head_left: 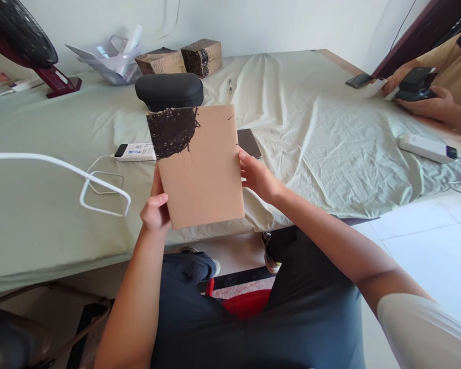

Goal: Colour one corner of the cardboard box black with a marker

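While left hand (156,211) and right hand (259,175), fingers half-curled, grip black-scribbled cardboard (203,171) by its edges, slackening could drop it.

One surface, under a pale green cloth (315,113) that is heavily creased at right. Far left stands one fan (19,36), black head, dark red base. To its right sits one translucent basket (117,76), filled with mixed articles. Next rightward are two cardboard boxes, left (161,62) and right (202,56), both marked in black, near a white wall (272,25). Nearer lies one black rounded case (169,91). At left, one white block (138,152), black-ended with blue print, carries a thin cord; one thicker white cable (54,160) enters from the left edge. Far right lies one dark phone (359,80); nearer, a second white block (426,148). Below right: pale tiled floor (426,225).
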`<state>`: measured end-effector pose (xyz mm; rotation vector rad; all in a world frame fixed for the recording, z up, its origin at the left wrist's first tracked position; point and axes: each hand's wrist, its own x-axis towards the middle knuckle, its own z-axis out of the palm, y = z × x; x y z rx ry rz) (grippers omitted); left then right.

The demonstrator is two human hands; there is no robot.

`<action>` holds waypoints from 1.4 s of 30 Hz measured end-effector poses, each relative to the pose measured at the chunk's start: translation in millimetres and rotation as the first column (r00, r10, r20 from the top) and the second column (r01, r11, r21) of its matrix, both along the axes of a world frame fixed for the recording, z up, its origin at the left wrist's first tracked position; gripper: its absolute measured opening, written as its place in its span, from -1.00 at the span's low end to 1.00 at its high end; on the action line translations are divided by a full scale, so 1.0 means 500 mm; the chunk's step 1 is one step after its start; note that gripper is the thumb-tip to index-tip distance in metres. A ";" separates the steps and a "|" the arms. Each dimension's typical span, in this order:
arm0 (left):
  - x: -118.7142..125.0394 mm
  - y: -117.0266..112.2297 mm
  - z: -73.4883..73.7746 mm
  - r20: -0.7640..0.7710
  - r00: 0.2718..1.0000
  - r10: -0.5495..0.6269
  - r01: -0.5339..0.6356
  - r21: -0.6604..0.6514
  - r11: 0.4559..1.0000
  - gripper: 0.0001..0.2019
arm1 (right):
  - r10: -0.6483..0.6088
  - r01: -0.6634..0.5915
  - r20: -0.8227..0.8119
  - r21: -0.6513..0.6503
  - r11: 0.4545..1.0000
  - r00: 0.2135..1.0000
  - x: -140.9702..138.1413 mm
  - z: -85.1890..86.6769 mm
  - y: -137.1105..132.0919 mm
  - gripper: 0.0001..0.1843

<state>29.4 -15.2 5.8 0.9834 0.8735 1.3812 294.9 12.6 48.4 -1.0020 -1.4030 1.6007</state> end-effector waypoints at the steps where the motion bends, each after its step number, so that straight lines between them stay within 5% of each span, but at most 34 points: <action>1: 0.004 -0.003 -0.002 -0.002 1.000 0.004 -0.004 0.026 1.000 -0.17 | 0.011 -0.011 -0.015 0.006 1.000 1.000 0.000 0.001 -0.002 -0.18; 8: 0.006 -0.001 -0.039 -0.239 0.971 0.002 0.056 0.238 0.970 0.09 | 0.036 -0.031 -0.098 0.052 0.998 0.995 0.002 -0.009 -0.004 -0.20; 13: -0.004 0.011 -0.056 -0.336 0.939 0.069 0.015 0.241 0.970 0.12 | 0.096 -0.087 -0.029 0.216 0.972 0.995 0.005 -0.015 0.002 -0.13; 24: 0.009 -0.005 -0.027 -0.445 0.887 0.123 -0.014 0.240 0.971 0.26 | 0.129 -0.132 0.032 0.309 0.942 0.991 0.015 -0.027 0.012 -0.22; 28: 0.008 0.003 -0.021 -0.420 0.896 0.142 -0.034 0.253 0.967 0.37 | -0.083 0.046 0.120 0.282 0.958 0.989 0.044 -0.051 0.078 -0.30; 30: 0.005 0.011 -0.022 -0.415 0.900 0.135 -0.033 0.244 0.969 0.38 | -0.360 0.254 0.257 0.368 0.895 0.897 0.063 -0.074 0.138 -0.28; 31: 0.002 0.015 -0.024 -0.422 0.898 0.127 -0.026 0.236 0.971 0.38 | -0.475 0.313 0.391 0.410 0.857 0.788 0.070 -0.087 0.170 -0.28; 33: -0.002 0.023 -0.030 -0.443 0.889 0.116 -0.015 0.226 0.974 0.39 | -0.560 0.337 0.635 0.448 0.828 0.533 0.075 -0.115 0.230 -0.17; 35: -0.006 0.027 -0.035 -0.457 0.882 0.111 -0.011 0.217 0.976 0.39 | -0.534 0.293 0.761 0.450 0.844 0.370 0.069 -0.141 0.275 -0.03; 38: -0.011 0.025 -0.041 -0.469 0.878 0.095 -0.005 0.189 0.982 0.30 | -0.496 0.169 0.822 0.466 0.868 0.282 0.055 -0.171 0.313 0.05; 42: -0.014 0.020 -0.046 -0.485 0.867 0.111 -0.022 0.186 0.982 0.08 | -0.463 0.130 0.840 0.445 0.886 0.283 0.059 -0.182 0.342 0.13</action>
